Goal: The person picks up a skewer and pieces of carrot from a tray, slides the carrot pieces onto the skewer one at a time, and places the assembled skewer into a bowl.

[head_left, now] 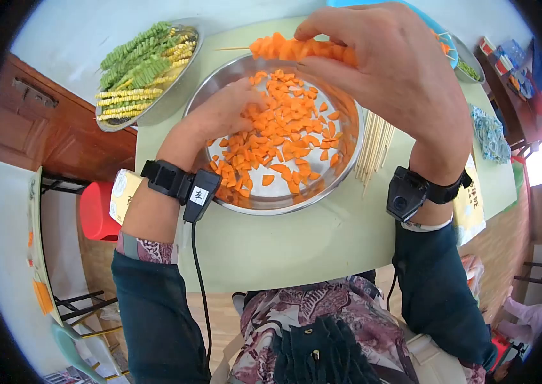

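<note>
My right hand (380, 70) is raised over the far right rim of a wide metal bowl (284, 206). Its thumb and fingers close around a wooden skewer threaded with carrot slices (284, 48), whose bare tip points left. Down in the bowl, my left hand (226, 112) reaches from the left side into a heap of small cut carrot pieces (284, 121). Its fingers are curled against the pieces; the fingertips are partly hidden, so what they pinch does not show. Both wrists wear black strapped devices.
A metal basin (156, 115) of green and yellow skewered vegetables stands at the back left. Bare wooden skewers (374, 150) lie right of the bowl on the pale green table (284, 249). A blue basin (434, 29) sits behind my right hand. A red stool (97, 211) stands left.
</note>
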